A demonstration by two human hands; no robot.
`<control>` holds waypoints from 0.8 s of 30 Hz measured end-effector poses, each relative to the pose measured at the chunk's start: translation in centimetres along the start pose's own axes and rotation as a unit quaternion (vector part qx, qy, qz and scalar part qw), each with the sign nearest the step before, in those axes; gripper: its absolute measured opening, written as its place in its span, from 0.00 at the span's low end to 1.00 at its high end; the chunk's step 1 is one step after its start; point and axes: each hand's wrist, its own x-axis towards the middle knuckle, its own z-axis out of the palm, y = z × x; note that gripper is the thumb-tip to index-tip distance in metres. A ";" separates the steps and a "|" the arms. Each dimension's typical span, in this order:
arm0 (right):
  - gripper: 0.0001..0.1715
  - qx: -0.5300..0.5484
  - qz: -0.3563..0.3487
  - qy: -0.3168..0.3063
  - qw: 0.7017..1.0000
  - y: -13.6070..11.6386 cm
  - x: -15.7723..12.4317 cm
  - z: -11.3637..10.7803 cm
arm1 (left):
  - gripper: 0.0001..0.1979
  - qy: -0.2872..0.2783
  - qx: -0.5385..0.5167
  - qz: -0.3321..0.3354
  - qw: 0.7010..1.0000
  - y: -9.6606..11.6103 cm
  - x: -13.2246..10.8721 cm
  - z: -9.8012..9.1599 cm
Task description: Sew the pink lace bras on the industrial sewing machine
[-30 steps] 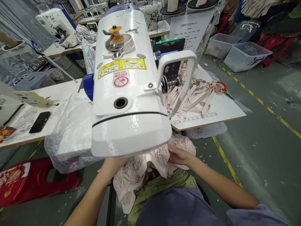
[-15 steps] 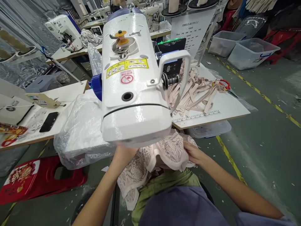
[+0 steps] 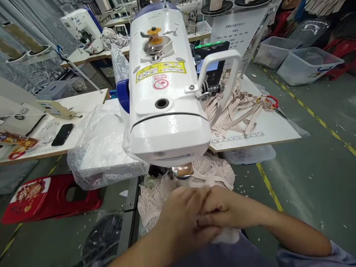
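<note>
My left hand (image 3: 185,213) and my right hand (image 3: 226,207) are pressed together above my lap, fingers curled, gripping a part of a pale pink lace bra (image 3: 205,167). What the fingertips pinch is hidden between the hands. One lace cup spreads out beyond my hands, under the front of the white sewing machine (image 3: 169,137). More lace hangs on the left side, and a bit of whitish cloth shows below my right hand. A shiny metal part (image 3: 182,170) of the machine sits just under its head.
On the right of the table (image 3: 278,129) lie a heap of beige strips (image 3: 233,107) and red-handled scissors (image 3: 272,100). Clear plastic (image 3: 97,148) covers the left side. A black phone (image 3: 62,134) rests farther left, above a red stool (image 3: 55,196). Plastic bins (image 3: 308,68) stand on the floor.
My hands have come from opposite sides of the bra to meet in front of my lap, nearer to me. The view has tilted slightly, and the metal part under the machine head now shows.
</note>
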 end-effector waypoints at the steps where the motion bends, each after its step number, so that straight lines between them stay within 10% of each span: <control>1: 0.17 -0.028 -0.003 0.002 1.000 -0.4 0.6 0.3 | 0.19 -0.048 -0.016 -0.059 0.997 -0.6 -0.1 0.2; 4: 0.18 -0.119 0.011 0.096 0.988 -0.2 1.8 0.0 | 0.13 -0.089 -0.093 -0.217 0.968 -3.1 0.0 0.1; 10: 0.30 -0.146 0.087 0.221 0.961 1.4 4.1 -2.3 | 0.12 0.071 -0.161 -0.324 0.930 -6.3 2.1 -0.7; 24: 0.30 -0.124 0.102 0.229 0.960 2.9 5.4 -4.3 | 0.05 0.137 -0.069 -0.256 0.954 -8.6 4.0 -0.3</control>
